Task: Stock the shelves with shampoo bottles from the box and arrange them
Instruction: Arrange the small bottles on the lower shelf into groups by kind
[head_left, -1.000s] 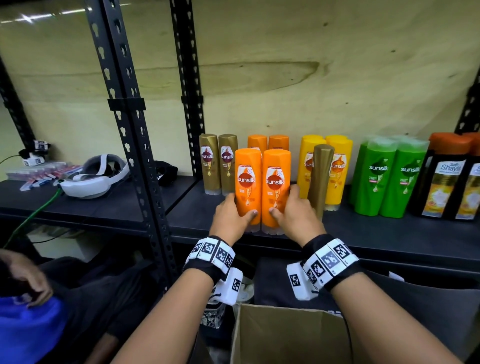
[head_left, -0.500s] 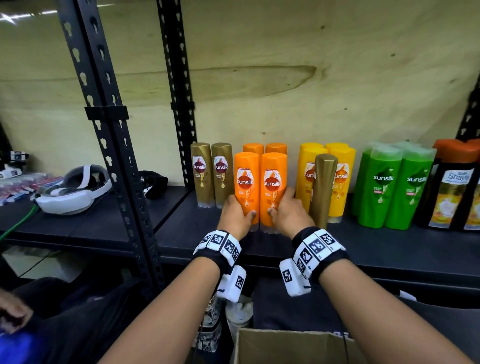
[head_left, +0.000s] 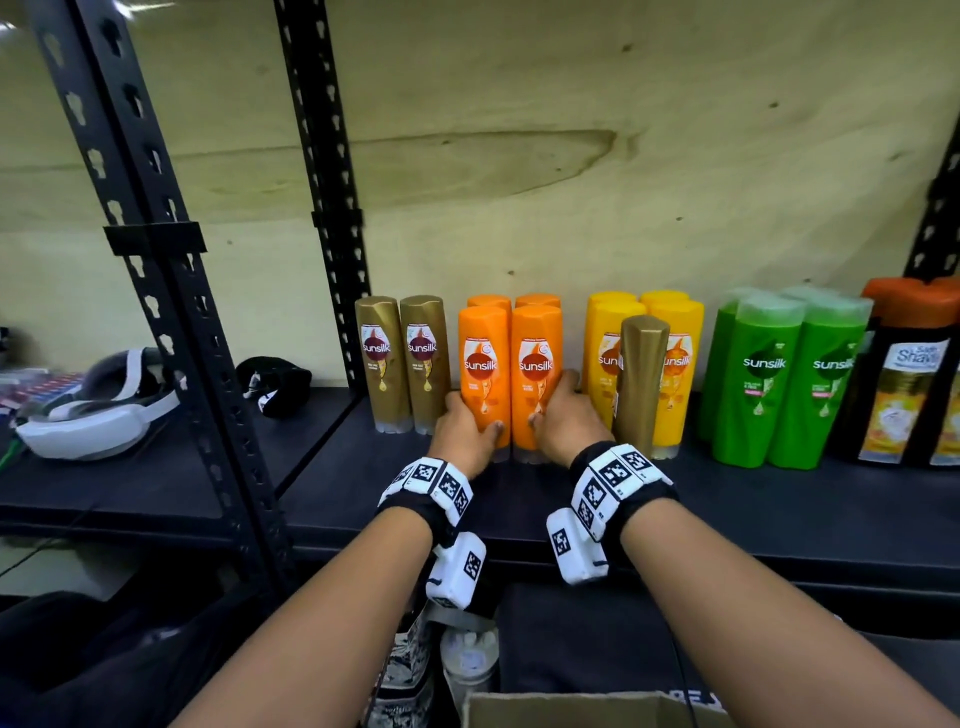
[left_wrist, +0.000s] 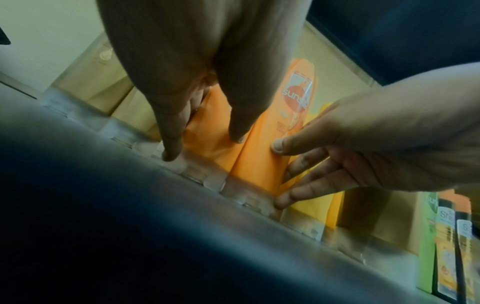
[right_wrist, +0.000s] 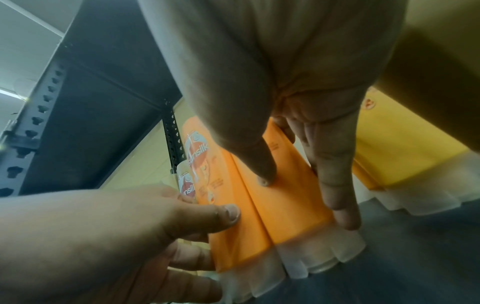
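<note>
Two orange Sunsilk bottles stand side by side on the black shelf (head_left: 737, 504), in front of two more orange ones. My left hand (head_left: 467, 431) holds the left orange bottle (head_left: 482, 364) low down, thumb on its front and fingers along its left side. My right hand (head_left: 561, 415) holds the right orange bottle (head_left: 537, 364) the same way from the right. In the right wrist view the right thumb (right_wrist: 262, 170) presses the front. A plain gold bottle (head_left: 641, 379) stands just right of my right hand, before the yellow bottles (head_left: 680, 332).
Two labelled gold bottles (head_left: 402, 364) stand left of the orange ones, close to my left fingers. Green bottles (head_left: 789, 379) and dark bottles (head_left: 909, 384) fill the right. A cardboard box (head_left: 582, 709) sits below. A white headset (head_left: 93, 415) lies on the left shelf, behind black uprights (head_left: 171, 322).
Both hands have slid the two front orange bottles back toward the rear pair, keeping their hold. My head has moved closer and the box has dropped lower in view.
</note>
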